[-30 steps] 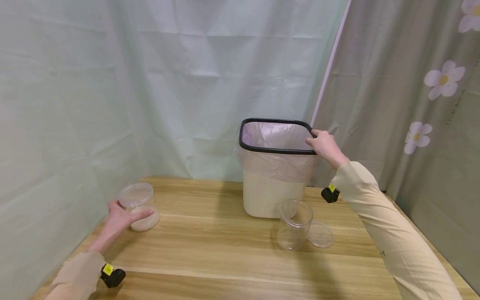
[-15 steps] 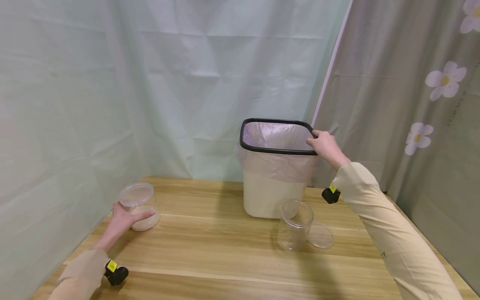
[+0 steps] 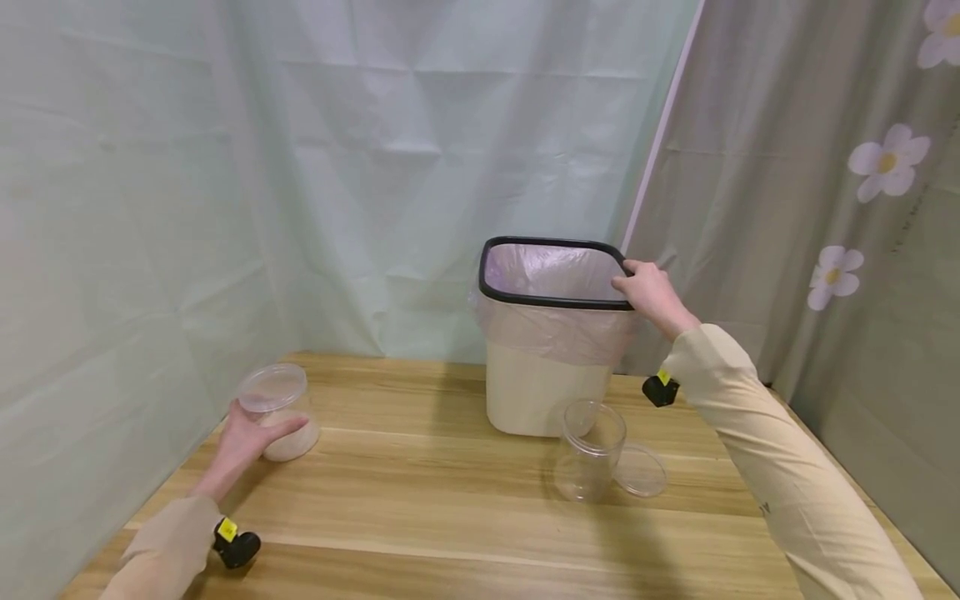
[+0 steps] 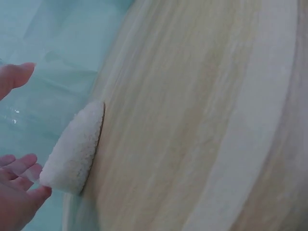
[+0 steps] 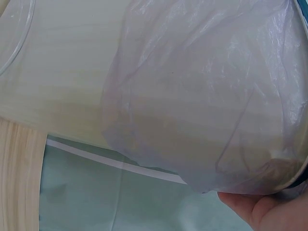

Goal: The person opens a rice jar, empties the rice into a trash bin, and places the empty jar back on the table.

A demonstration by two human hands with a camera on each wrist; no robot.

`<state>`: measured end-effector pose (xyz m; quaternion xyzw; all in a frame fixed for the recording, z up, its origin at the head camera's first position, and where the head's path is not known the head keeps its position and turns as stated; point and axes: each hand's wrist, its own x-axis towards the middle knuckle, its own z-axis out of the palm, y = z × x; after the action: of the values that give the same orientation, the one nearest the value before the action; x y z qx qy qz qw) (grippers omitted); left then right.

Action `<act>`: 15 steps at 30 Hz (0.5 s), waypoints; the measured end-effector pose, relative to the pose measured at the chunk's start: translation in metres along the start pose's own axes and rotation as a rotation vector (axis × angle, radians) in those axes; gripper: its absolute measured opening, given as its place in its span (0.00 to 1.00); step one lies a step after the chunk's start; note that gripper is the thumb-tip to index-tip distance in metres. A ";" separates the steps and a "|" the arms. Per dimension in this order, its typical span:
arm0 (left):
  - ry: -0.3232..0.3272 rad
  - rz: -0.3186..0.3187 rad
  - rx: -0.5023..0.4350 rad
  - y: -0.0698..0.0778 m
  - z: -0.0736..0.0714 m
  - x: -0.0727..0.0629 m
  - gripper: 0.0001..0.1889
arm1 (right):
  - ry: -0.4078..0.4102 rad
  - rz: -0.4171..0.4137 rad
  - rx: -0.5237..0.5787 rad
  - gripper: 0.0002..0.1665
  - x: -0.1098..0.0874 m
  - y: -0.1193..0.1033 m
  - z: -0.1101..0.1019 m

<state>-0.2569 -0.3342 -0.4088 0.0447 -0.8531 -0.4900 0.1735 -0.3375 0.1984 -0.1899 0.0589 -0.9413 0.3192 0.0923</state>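
Note:
A clear lidded plastic jar (image 3: 296, 398) stands upright at the far left of the table, its lower part filled with white grains (image 4: 74, 151) that look like rice. My left hand (image 3: 243, 437) holds this jar from the near left, thumb along its front and fingers on the far side. At the back right of centre, a cream trash can (image 3: 551, 387) has a black rim (image 3: 558, 302) and a thin translucent bag (image 5: 202, 96) folded over it. My right hand (image 3: 651, 290) grips the rim at its right corner, thumb over the top and some fingers hidden outside.
In front of the can stands an open clear jar (image 3: 581, 467). Beside it a round clear lid (image 3: 641, 471) lies flat on the wooden table (image 3: 390, 500). Pale curtains (image 3: 420, 167) hang close behind and along both sides.
My left wrist has shifted slightly to the right and forward while the hand stays at the jar. The right hand and the trash can have kept their places.

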 end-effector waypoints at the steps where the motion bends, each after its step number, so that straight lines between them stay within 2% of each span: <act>1: 0.010 -0.002 0.001 0.000 0.000 -0.001 0.58 | 0.000 -0.002 -0.003 0.33 0.000 0.000 0.000; 9: 0.056 -0.033 -0.045 0.003 0.002 -0.009 0.55 | 0.000 -0.016 -0.005 0.33 0.004 -0.001 0.003; 15: 0.085 0.040 -0.070 0.014 0.005 -0.006 0.53 | -0.003 -0.010 -0.003 0.33 0.004 -0.001 0.002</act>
<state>-0.2513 -0.3208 -0.4007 0.0423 -0.8279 -0.5139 0.2206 -0.3414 0.1959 -0.1900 0.0640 -0.9416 0.3175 0.0927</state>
